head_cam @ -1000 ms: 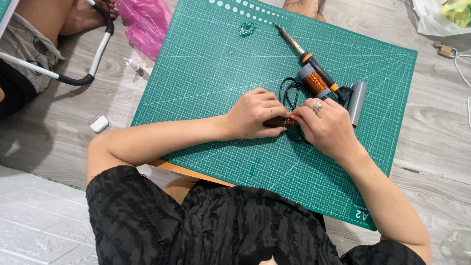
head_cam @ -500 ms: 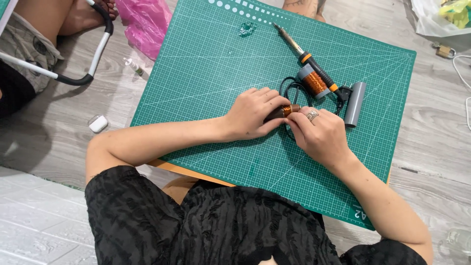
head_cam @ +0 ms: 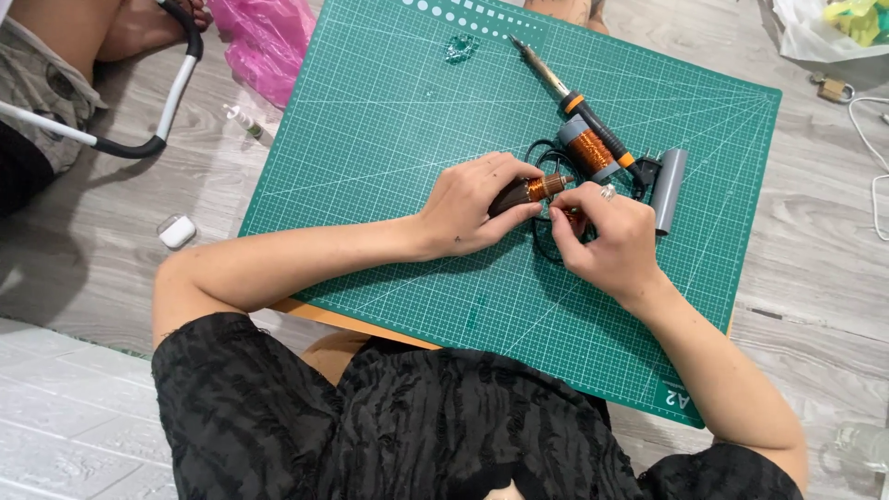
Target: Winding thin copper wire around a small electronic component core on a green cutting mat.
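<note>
Copper-wound coil (head_cam: 544,188) on a dark handle is held near the middle of the green cutting mat (head_cam: 389,157), pinched between the fingers of the left hand (head_cam: 472,206). The fingers of the right hand (head_cam: 607,231) are pressed together at the coil's tip, pinching something too small to tell. Just beyond the hands on the mat, a soldering iron (head_cam: 569,102), a second copper spool (head_cam: 590,151), a grey tube (head_cam: 667,188) and a black cord (head_cam: 542,243) are seen. A pink plastic bag (head_cam: 264,42) lies off the mat's far left corner, a small white case (head_cam: 176,231) left of the mat, and a padlock (head_cam: 833,88) right of it, all on the grey wood-plank floor (head_cam: 815,250).
</note>
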